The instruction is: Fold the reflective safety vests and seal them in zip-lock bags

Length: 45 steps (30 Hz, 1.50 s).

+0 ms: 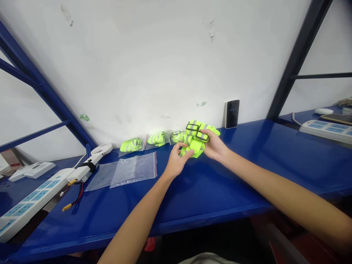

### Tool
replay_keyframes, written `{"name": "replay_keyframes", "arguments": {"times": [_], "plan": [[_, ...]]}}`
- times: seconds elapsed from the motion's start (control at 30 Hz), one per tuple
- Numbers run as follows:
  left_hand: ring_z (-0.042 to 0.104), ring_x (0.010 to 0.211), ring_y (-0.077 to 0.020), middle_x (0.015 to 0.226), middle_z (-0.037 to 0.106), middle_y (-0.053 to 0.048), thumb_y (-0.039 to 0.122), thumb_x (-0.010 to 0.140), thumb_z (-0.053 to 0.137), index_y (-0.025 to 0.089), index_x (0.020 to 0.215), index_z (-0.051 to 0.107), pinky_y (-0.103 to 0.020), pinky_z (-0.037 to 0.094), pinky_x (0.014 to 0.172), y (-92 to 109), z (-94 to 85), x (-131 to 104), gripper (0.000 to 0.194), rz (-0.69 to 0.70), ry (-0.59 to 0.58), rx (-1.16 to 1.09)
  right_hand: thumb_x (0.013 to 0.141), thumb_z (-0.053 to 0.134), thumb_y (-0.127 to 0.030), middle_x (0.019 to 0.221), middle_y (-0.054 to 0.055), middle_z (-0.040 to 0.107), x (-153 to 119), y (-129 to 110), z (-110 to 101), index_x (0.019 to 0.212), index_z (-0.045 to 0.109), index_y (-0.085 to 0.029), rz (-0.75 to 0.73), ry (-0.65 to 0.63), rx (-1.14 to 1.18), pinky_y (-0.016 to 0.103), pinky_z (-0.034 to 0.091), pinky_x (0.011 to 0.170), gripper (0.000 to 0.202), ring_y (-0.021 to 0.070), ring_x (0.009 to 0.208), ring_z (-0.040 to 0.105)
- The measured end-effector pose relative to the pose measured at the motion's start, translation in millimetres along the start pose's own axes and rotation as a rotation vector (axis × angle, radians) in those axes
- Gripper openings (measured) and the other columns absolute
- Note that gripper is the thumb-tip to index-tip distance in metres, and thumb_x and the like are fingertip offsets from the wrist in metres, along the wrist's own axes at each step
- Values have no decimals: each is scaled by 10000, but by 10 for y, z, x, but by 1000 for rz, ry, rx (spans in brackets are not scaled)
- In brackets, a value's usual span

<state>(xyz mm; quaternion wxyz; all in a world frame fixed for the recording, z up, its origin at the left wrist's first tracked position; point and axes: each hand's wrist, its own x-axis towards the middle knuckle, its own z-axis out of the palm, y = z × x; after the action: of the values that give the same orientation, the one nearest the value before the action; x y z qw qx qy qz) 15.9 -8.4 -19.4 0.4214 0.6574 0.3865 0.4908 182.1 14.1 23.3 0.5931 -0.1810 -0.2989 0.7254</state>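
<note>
A bundled neon-yellow reflective strap [195,148] with grey stripes and black buckles is held up between my hands, over the blue table. My right hand [214,145] grips the bundle from the right, its thumb by a black buckle. From below left, my left hand [178,159] pinches a loop of the strap between thumb and fingers. Behind, along the wall, lie bagged neon-yellow bundles: one on the left [131,145], one in the middle [157,138] and one [177,136] partly hidden by the held strap.
Flat clear zip bags [134,170] lie on the blue table [209,194], left of my hands. Farther left are a white fan [101,149], a red-black cable with yellow connectors [78,196] and a power strip [35,198]. A dark-screened device [232,114] stands against the wall.
</note>
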Motion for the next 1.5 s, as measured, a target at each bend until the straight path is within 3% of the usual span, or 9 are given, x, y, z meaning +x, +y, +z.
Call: {"name": "replay_keyframes", "arguments": {"times": [0.13, 0.27, 0.43, 0.57, 0.83, 0.97, 1.07, 1.3, 1.5], "plan": [[518, 598, -92, 705, 606, -2, 453, 718, 761, 126, 795, 617, -217, 395, 574, 4, -116, 23, 365, -50, -168, -25, 819, 525, -155, 845, 59, 747, -73, 5, 74, 979, 651, -176, 29, -61, -29, 425, 596, 819, 205, 262, 879, 710], [553, 588, -92, 644, 585, 14, 425, 715, 772, 135, 636, 523, -211, 412, 574, -5, -149, 4, 390, -50, -148, -74, 778, 546, -138, 915, 67, 751, -60, 16, 87, 993, 660, -169, -26, -77, -87, 433, 581, 845, 245, 270, 939, 695], [680, 593, -166, 767, 648, 12, 399, 647, 824, 182, 738, 397, -314, 560, 607, 38, -87, 2, 487, -128, -79, -303, 715, 622, -109, 1072, 34, 719, 51, 54, -68, 1140, 634, -215, -228, -85, -316, 401, 556, 873, 438, 235, 987, 669], [703, 585, -192, 769, 645, 20, 391, 639, 826, 204, 799, 351, -315, 577, 562, 83, -61, 0, 535, -178, -62, -304, 692, 683, -129, 1136, 36, 686, 110, 37, -225, 1289, 568, -238, -391, -204, -724, 385, 528, 896, 617, 221, 994, 654], [715, 595, -223, 728, 656, 18, 367, 718, 764, 236, 993, 357, -334, 589, 561, 123, -80, 16, 508, -119, -33, -303, 791, 675, -211, 1307, 86, 607, 100, 27, -321, 1295, 587, -223, -553, -424, -1110, 422, 433, 1035, 512, 268, 1212, 563], [718, 607, -219, 782, 679, 2, 317, 719, 764, 257, 1167, 291, -376, 598, 618, 134, -98, 28, 654, -169, 13, -384, 783, 578, -66, 1349, 76, 589, 31, 73, -295, 1278, 608, -239, -525, -493, -1238, 439, 353, 1103, 525, 265, 1279, 516], [712, 596, -209, 794, 683, -5, 249, 734, 743, 282, 1346, 181, -399, 600, 650, 177, -113, 19, 831, -242, -4, -436, 741, 537, -18, 1350, 76, 588, -18, 74, -266, 1283, 604, -221, -473, -513, -1277, 456, 401, 1061, 583, 282, 1226, 554], [688, 678, -171, 1053, 649, -55, 25, 637, 616, 363, 1502, 131, -361, 595, 661, 170, -124, 5, 1048, -360, 80, -403, 734, 753, -262, 1441, 134, 488, -120, 79, -176, 1315, 557, -213, -582, -696, -1505, 493, 343, 1106, 615, 312, 1345, 437], [675, 773, -214, 1117, 652, -80, 255, 671, 513, 243, 1485, 261, -347, 556, 647, 140, -184, 40, 852, -450, 57, -560, 711, 754, -161, 1395, 130, 540, -24, 178, -296, 1310, 566, -248, -637, -692, -1580, 463, 435, 1028, 633, 310, 1266, 527]]}}
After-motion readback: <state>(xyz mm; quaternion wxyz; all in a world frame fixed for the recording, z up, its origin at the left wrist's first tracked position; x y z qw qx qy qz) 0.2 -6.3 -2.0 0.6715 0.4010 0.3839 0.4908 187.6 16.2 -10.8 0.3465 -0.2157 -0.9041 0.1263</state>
